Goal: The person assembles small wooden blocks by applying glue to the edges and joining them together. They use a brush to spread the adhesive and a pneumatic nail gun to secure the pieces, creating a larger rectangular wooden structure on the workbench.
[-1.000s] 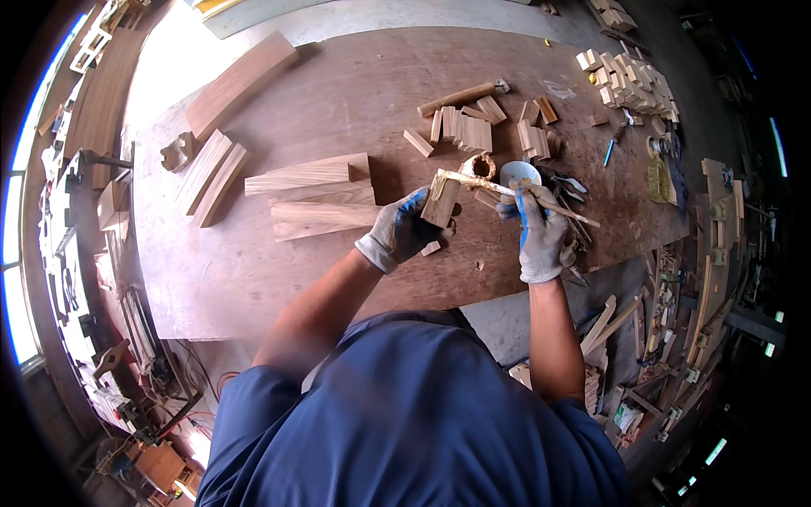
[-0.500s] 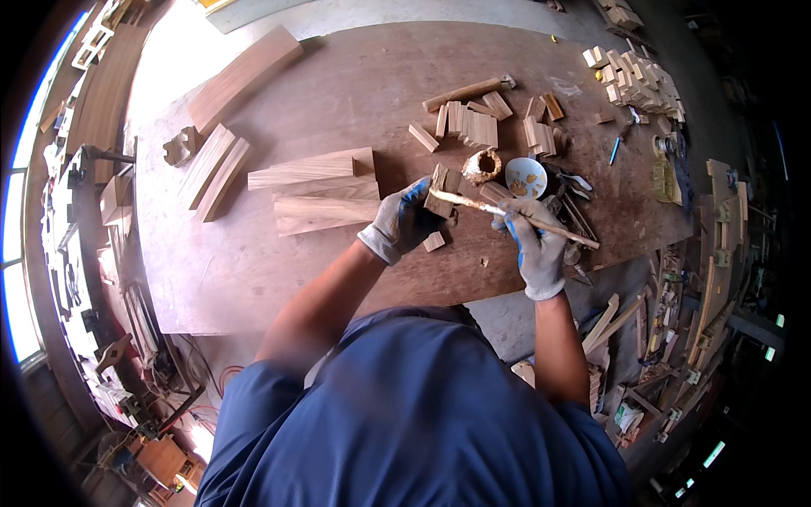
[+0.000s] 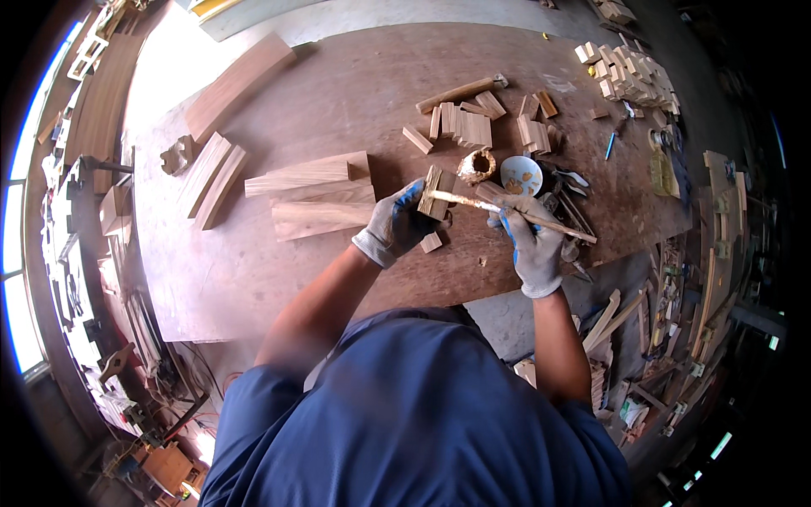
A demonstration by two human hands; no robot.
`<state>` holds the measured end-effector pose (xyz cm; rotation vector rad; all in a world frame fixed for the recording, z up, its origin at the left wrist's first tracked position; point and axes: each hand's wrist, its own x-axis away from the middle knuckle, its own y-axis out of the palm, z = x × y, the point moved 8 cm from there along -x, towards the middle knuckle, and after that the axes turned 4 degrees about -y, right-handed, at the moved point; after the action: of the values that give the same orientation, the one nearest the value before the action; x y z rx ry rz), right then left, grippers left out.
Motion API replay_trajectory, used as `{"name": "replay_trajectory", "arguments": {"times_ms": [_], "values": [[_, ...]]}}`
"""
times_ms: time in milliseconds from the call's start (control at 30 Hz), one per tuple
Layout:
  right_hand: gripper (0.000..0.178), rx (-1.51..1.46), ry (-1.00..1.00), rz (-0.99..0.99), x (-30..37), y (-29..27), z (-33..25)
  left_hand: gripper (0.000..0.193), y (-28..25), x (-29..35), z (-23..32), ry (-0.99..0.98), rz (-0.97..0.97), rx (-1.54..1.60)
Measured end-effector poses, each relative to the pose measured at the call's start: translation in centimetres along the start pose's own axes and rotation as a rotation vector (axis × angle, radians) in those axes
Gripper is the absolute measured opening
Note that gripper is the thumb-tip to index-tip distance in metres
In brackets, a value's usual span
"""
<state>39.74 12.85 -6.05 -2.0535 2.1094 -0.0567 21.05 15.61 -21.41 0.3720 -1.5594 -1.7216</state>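
My left hand [image 3: 394, 223], in a grey glove with blue patches, grips a small wooden block [image 3: 437, 188] above the table. Closed round a thin-handled brush [image 3: 481, 204] is my gloved right hand [image 3: 534, 245]. The brush's pale tip lies against the block's face. Just beyond the hands stand a crusted glue pot [image 3: 476, 166] and a white bowl [image 3: 521, 176] with amber residue inside. A little wood offcut [image 3: 431, 242] rests on the table beside my left hand. My fingertips behind the block are partly hidden.
On the wooden table [image 3: 355, 93] lie several planks [image 3: 321, 208], a larger board [image 3: 236, 84], a row of small blocks [image 3: 467, 127] and a round wooden bar [image 3: 458, 95]. Metal tools [image 3: 574, 203] sit right of the bowl. A pile of pale blocks [image 3: 629, 80] occupies the far right corner.
The brush tip has shifted slightly along the block's face. Both hands keep their grips, and the whole view has drifted a little to the left.
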Motion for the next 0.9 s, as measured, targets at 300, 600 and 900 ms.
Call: {"name": "replay_trajectory", "arguments": {"times_ms": [300,600,900], "values": [[0.020,0.038,-0.070,0.133,-0.5,-1.1,-0.5,0.049,0.5,0.9,0.0,-0.020,-0.014,-0.064],[0.016,0.369,-0.305,-0.058,0.1,0.4,-4.1,0.051,1.1,0.9,1.0,0.158,-0.100,-0.341],[0.019,0.234,-0.254,-0.262,1.1,1.2,-4.9,0.044,-0.3,0.4,1.1,0.033,0.023,-0.053]]}}
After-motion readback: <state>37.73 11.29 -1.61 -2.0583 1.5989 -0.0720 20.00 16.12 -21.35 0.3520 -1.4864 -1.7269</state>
